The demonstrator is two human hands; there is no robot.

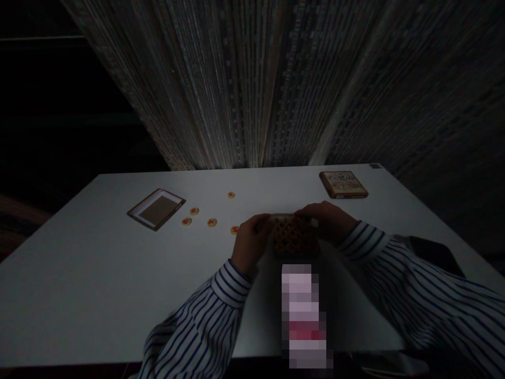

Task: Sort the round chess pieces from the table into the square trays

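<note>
Between my two hands is a dark pack of round Chinese chess pieces [295,238], packed close together in what looks like a clear wrapping. My left hand [251,239] grips its upper left corner, thumb and fingers closed on the edge. At the upper right edge, my right hand [330,218] is closed on the same pack. Several loose Chinese chess pieces [212,222], pale with red characters, lie on the table left of my left hand. One piece [234,230] is partly covered by that hand.
An open shallow box part [138,211] with a brown rim rests on the white table [98,273] at the left. A printed wooden box [344,184] sits at the far right. Beside my right forearm is a dark flat object [436,253]. A string curtain [252,84] hangs behind the table.
</note>
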